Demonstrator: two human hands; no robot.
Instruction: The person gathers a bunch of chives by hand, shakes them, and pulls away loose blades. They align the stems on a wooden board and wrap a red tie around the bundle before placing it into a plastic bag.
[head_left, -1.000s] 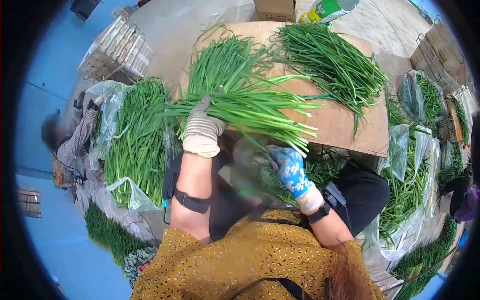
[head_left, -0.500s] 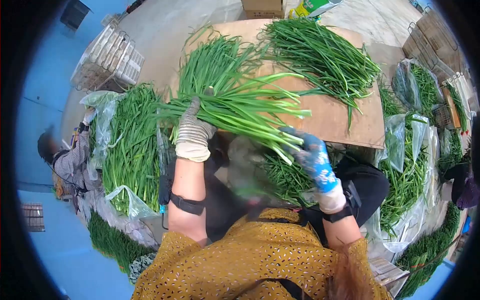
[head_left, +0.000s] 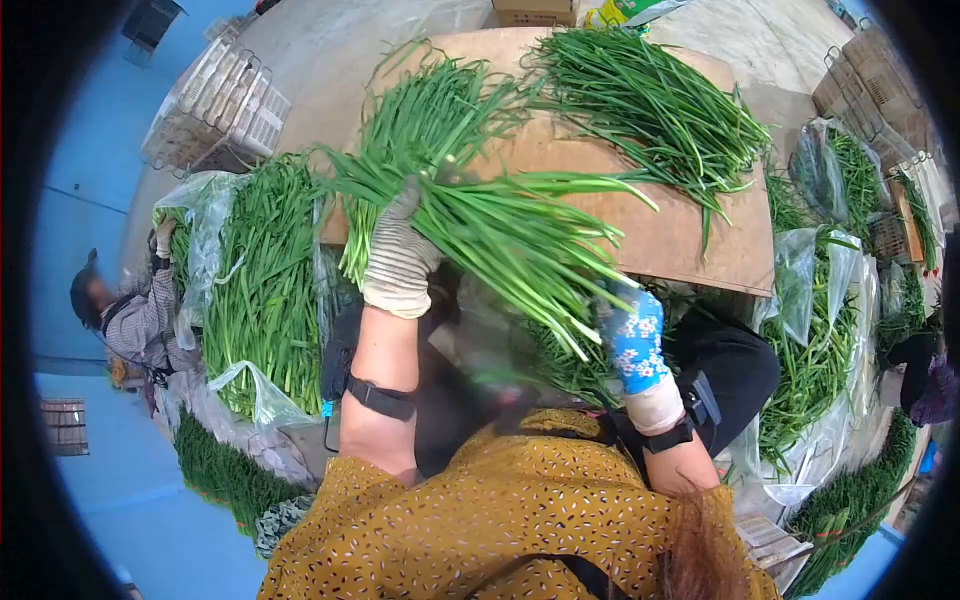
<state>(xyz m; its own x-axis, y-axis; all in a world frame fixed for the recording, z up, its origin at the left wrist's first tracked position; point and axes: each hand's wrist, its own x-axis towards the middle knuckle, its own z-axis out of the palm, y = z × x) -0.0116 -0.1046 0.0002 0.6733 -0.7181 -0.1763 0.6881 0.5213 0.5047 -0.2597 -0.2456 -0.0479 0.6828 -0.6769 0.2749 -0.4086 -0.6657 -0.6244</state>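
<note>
My left hand, in a striped knit glove, is closed around a bunch of garlic chives held above the table's near edge. Their pale stem ends fan out to the right. At those ends is my right hand, in a blue floral glove, its fingers curled in on some stems; the fingertips are partly hidden and a little blurred. Behind the bunch lies a pile of garlic chives on the wooden board. A second, larger pile rests at the board's right.
Plastic-lined heaps of chives stand left and right of me. More greens lie below the board by my knees. Stacked crates are at the back left, a cardboard box beyond the board. A co-worker sits at far left.
The bunch's stem ends have swung lower and spread wider. My right hand has moved slightly right and down. My left hand keeps its hold, with the wrist a little shifted.
</note>
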